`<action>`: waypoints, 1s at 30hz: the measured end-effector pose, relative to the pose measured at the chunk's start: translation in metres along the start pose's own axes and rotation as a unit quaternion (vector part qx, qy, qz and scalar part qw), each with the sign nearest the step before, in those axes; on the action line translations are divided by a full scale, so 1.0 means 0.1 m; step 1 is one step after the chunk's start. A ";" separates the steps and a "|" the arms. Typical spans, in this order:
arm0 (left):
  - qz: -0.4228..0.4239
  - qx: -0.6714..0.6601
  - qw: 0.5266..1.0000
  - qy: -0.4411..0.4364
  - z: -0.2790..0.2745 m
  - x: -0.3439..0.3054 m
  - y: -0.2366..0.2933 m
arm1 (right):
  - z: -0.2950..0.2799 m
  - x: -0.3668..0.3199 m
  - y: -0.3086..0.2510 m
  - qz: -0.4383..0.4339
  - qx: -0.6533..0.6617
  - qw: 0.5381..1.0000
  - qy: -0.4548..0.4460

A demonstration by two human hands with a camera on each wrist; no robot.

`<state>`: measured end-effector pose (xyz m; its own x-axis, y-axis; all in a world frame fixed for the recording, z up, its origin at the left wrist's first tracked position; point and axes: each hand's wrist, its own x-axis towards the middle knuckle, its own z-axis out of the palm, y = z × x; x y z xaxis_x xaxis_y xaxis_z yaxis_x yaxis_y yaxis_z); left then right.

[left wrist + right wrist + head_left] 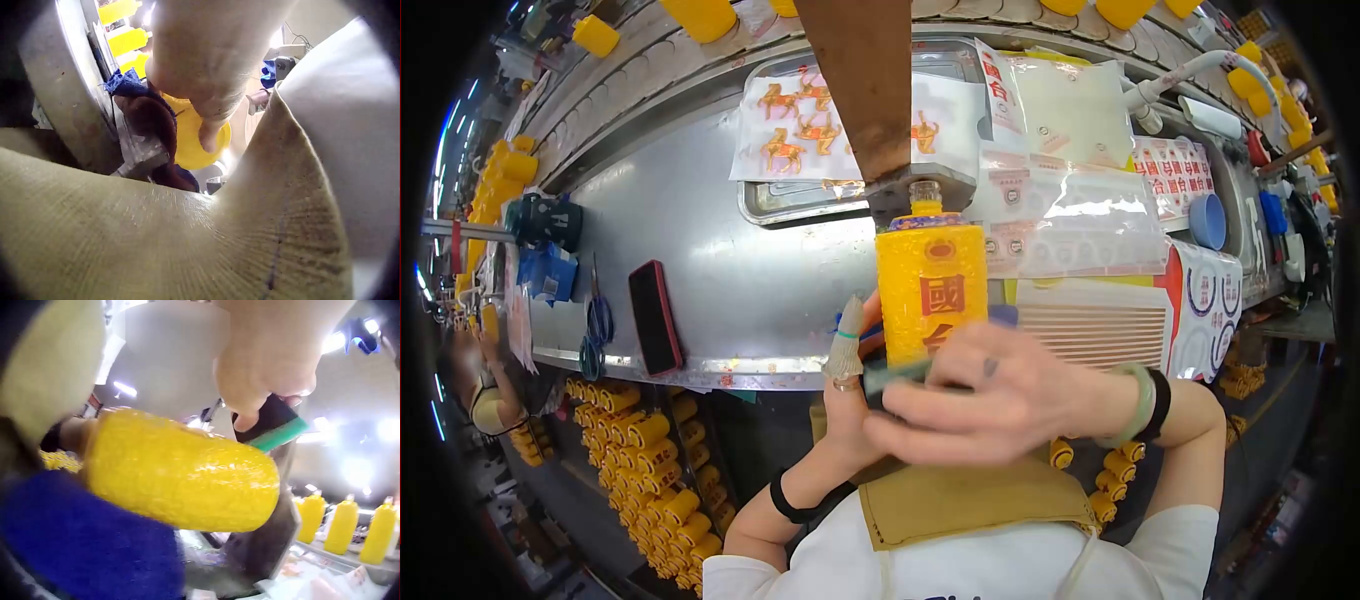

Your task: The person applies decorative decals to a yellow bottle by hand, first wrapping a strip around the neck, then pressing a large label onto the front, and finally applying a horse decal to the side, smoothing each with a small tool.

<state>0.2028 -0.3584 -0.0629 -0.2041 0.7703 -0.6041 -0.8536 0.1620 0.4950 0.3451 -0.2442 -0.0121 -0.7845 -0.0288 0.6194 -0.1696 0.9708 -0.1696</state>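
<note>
A yellow bottle [930, 275] with red characters and a textured surface lies in front of the person in the head view, its clear neck pointing away. My left hand [848, 415] grips it near its base; one of its fingers wears a pale wrap with a turquoise band. In the left wrist view, that hand's thumb presses on the bottle's round yellow base [194, 147]. My right hand [995, 400], slightly blurred, pinches a black pad with a green layer [269, 422] close beside the bottle. A blue cloth [94, 534] lies under the bottle in the right wrist view.
A brown post [860, 80] comes down to the bottle's neck. Sticker sheets with horse figures [790, 130] lie over a metal tray [775, 205]. Printed label sheets [1060, 200] cover the right side. A phone [656, 318] and scissors [596, 320] lie on the left.
</note>
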 end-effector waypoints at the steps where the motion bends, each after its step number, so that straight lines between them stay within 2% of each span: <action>1: 0.025 0.050 0.998 -0.003 -0.07 0.01 0.00 | -0.03 0.00 -0.10 0.043 0.064 0.997 -0.019; 2: 0.024 0.049 0.998 -0.002 -0.17 0.03 -0.05 | -0.04 0.01 -0.07 0.044 0.064 0.997 -0.020; 3: 0.226 0.319 0.919 -0.056 -0.29 0.04 -0.11 | -0.06 0.01 0.02 0.119 0.026 0.992 -0.022; 4: 0.400 0.551 0.725 -0.104 -0.39 0.02 -0.16 | -0.08 0.00 0.14 0.195 -0.012 0.980 -0.023; 5: 0.363 0.508 0.776 -0.090 -0.38 0.00 -0.27 | -0.04 -0.08 0.36 0.183 -0.070 0.979 0.049; 6: 0.363 0.508 0.776 -0.091 -0.35 -0.02 -0.22 | -0.13 -0.01 0.53 0.247 -0.068 0.963 0.089; 7: 0.359 0.524 0.762 -0.127 -0.30 -0.06 -0.14 | -0.24 -0.02 0.59 0.258 -0.134 0.952 0.099; 8: 0.354 0.540 0.747 -0.161 -0.27 -0.08 -0.07 | -0.25 -0.03 0.58 0.256 -0.135 0.952 0.101; 9: 0.349 0.530 0.752 -0.177 -0.29 -0.08 -0.03 | -0.24 -0.05 0.52 0.352 -0.046 0.918 0.176; 10: 0.349 0.531 0.752 -0.176 -0.32 -0.05 0.00 | -0.23 -0.07 0.46 0.439 0.045 0.862 0.247; 11: 0.377 0.549 0.726 -0.170 -0.34 0.01 0.03 | -0.19 -0.09 0.43 0.439 0.047 0.863 0.247; 12: 0.405 0.567 0.699 -0.164 -0.31 0.07 0.07 | -0.13 -0.12 0.39 0.456 0.157 0.828 0.287; 13: 0.422 0.559 0.700 -0.142 -0.23 0.09 0.09 | -0.08 -0.17 0.36 0.466 0.264 0.780 0.323; 14: 0.422 0.560 0.699 -0.144 -0.16 0.11 0.14 | -0.05 -0.23 0.32 0.493 0.282 0.770 0.291; 16: 0.443 0.667 0.580 -0.149 -0.03 0.12 0.21 | 0.03 -0.33 0.25 0.524 0.321 0.732 0.294; 17: 0.443 0.688 0.561 -0.126 0.06 0.07 0.23 | 0.00 -0.34 0.21 0.549 0.322 0.721 0.273; 18: 0.443 0.687 0.562 -0.126 0.10 0.04 0.25 | 0.01 -0.39 0.18 0.550 0.321 0.722 0.273; 20: 0.425 0.730 0.522 -0.120 0.17 0.00 0.31 | 0.09 -0.51 0.16 0.528 0.398 0.690 0.294; 21: 0.425 0.730 0.522 -0.119 0.20 -0.02 0.33 | 0.13 -0.50 0.15 0.539 0.388 0.683 0.303; 26: 0.404 0.790 0.447 -0.118 0.38 -0.09 0.36 | 0.18 -0.39 0.09 0.568 0.399 0.648 0.315; 27: 0.404 0.790 0.447 -0.117 0.37 -0.09 0.36 | 0.19 -0.37 0.09 0.578 0.410 0.631 0.315; 30: 0.442 0.764 0.458 -0.108 0.24 -0.02 0.30 | 0.21 -0.31 0.08 0.597 0.417 0.621 0.290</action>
<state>0.1891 -0.3398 -0.0317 0.0474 0.9678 0.2474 0.8816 -0.1570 0.4452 0.3553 -0.2404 -0.0486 -0.3427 0.9182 -0.1987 -0.1125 -0.2501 -0.9617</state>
